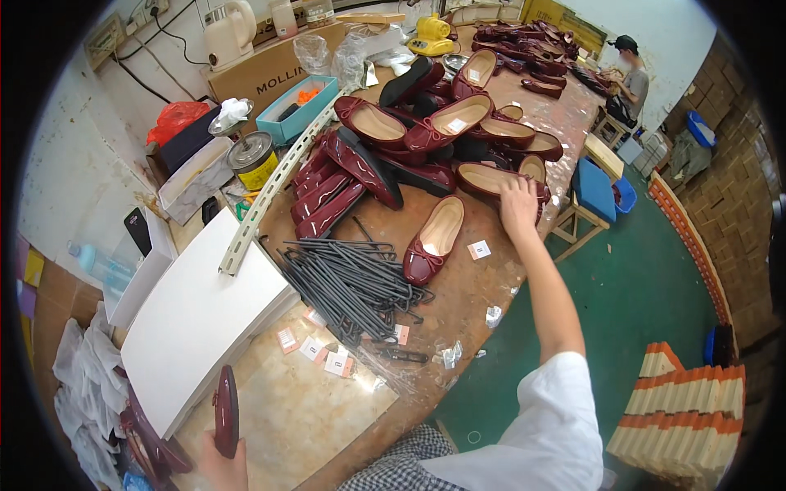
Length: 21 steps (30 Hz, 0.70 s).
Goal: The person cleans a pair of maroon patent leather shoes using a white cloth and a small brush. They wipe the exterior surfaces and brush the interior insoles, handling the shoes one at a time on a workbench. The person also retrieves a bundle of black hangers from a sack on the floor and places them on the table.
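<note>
At the lower left, my left hand (223,466) is closed around a glossy burgundy ballet flat (227,409), held upright with its side toward me. My right arm reaches out to the pile, where my right hand (518,204) grips the toe end of another burgundy ballet flat (481,177) with a beige insole. My right thumb and part of that shoe's front are hidden. Between the hands, a single bow-trimmed ballet flat (434,239) lies on the table beside a small white tag (479,250). More such shoes (360,168) are heaped behind it.
Dark bent metal rods (352,282) lie bundled in mid-table, near several paper tags (313,349). A white board stack (205,319) and a slotted metal bar (278,184) flank them. More shoes (147,442) sit lower left. A blue-topped stool (594,190) and a seated person (630,78) are right.
</note>
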{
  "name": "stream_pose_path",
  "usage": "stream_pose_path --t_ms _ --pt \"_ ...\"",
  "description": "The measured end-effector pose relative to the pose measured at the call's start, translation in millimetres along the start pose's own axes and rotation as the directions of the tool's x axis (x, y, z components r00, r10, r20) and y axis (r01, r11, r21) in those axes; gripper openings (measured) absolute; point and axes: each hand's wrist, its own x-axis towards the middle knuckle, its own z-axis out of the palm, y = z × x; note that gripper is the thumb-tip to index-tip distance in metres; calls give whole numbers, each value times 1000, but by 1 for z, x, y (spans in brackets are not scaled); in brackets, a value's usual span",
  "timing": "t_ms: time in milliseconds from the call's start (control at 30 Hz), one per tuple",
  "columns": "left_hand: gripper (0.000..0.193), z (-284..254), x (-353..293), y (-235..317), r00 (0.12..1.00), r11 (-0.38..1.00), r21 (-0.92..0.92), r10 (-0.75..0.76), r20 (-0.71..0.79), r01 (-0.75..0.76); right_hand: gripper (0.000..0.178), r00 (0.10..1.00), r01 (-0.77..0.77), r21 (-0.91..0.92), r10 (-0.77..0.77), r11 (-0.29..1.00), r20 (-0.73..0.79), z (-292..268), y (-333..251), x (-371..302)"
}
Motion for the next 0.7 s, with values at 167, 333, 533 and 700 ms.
stream_pose_path --t_ms 167,333,533,700 --pt "35 -6 -10 2 988 985 -83 -154 0 153 34 967 163 -56 -148 985 209 -35 -29 -8" --pt "34 -11 -20 3 979 977 -57 -206 9 206 56 755 -385 711 -242 589 609 -54 -88 -64" --pt "30 -6 -33 -36 967 939 -236 -254 22 252 51 717 -581 708 -159 401 679 -48 -88 -55" --pt "14 -20 -54 -104 935 769 -548 -345 80 330 33 801 -253 925 -475 285 365 -216 -126 -22"
